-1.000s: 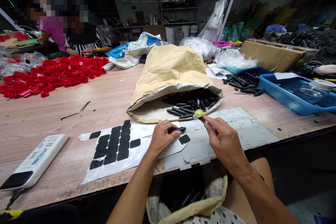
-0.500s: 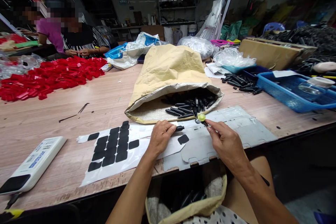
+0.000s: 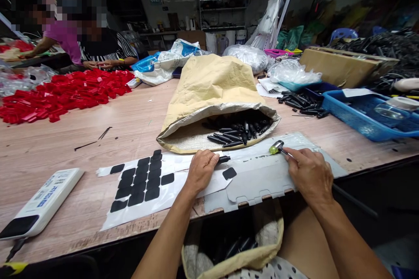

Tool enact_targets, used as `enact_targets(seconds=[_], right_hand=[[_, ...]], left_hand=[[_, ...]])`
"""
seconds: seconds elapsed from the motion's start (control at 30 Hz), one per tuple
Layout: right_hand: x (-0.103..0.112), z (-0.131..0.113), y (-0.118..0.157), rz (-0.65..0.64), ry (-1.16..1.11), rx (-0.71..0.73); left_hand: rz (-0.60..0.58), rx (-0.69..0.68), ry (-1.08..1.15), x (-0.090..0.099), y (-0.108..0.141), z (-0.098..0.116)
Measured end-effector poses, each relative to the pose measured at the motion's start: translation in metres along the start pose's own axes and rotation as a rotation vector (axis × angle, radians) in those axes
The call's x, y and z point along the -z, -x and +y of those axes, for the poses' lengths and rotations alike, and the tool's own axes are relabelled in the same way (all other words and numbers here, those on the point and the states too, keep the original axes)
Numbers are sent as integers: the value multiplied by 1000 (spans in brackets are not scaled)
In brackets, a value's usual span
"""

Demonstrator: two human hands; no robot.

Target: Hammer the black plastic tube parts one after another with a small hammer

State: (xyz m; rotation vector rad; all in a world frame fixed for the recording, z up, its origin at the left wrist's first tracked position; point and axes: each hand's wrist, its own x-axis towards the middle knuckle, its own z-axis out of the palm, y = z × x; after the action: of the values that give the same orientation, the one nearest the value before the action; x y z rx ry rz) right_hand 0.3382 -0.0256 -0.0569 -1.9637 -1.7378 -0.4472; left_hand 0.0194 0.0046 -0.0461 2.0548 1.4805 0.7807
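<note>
My left hand [image 3: 203,168] is closed around a short black tube [image 3: 224,159], whose end sticks out to the right past the fingers. My right hand [image 3: 309,172] grips the thin handle of a small mallet [image 3: 276,147] with a metal head and a yellow-green face. The mallet head is over the grey board [image 3: 258,178], apart from the tube. Just left of my left hand lies a white sheet [image 3: 113,220] with rows of black rounded-square stickers [image 3: 140,178]. Behind both hands a tan sack [image 3: 212,78] lies with its mouth towards me, holding many black tubes [image 3: 232,135].
A second sack [image 3: 242,263] with black parts hangs open below the table edge. Left are a white power bank [image 3: 42,202] and a heap of red pieces [image 3: 65,93]. Right is a blue basket [image 3: 369,122] beside loose black parts [image 3: 303,102]. Two people sit far left.
My right hand has moved right with the mallet, and its head has turned, the yellow-green face now pointing left. My left hand has kept its place with the black tube.
</note>
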Motion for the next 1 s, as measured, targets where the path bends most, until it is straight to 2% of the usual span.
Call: enact_targets(seconds=[0.13,0.27,0.37,0.43,0.5,0.57,0.63,0.7,0.73,0.8,0.83,0.9,0.93,1.0], right_hand=[[-12,5,-2,48,-27,-56],[-12,2,-1,49,-37,-50],[-11,1,-1,55,-39,-56],[-11,1,0,58,-41,-58],[-12,2,0,58,-44,-56],[-12,2,0,59,-44,-52],[-12,2,0,61,-43,-51],[-13,2,0,65,-37,-52],[-13,2,0,67,-34,-51],[-13,2,0,69,-28,-50],[-13,2,0,70,-26,-49],[-13,2,0,69,-24,-45],[-14,2,1,69,-25,-43],[-14,3,1,70,-33,-41]], left_hand=[[-16,-18,-23,8,6,16],[-37,-139,-46,14,42,56],[-136,-297,-24,-3,85,73],[-244,-371,-2,-25,113,68],[-345,-267,-36,-48,132,55],[-424,-44,-115,-64,143,40],[-481,164,-211,-70,147,33],[-545,267,-288,-65,146,38],[-587,263,-292,-58,144,44],[-645,173,-191,-39,133,61],[-634,110,-105,-28,123,69],[-486,25,43,-7,95,80],[-360,20,60,3,75,81],[-69,108,19,17,31,75]])
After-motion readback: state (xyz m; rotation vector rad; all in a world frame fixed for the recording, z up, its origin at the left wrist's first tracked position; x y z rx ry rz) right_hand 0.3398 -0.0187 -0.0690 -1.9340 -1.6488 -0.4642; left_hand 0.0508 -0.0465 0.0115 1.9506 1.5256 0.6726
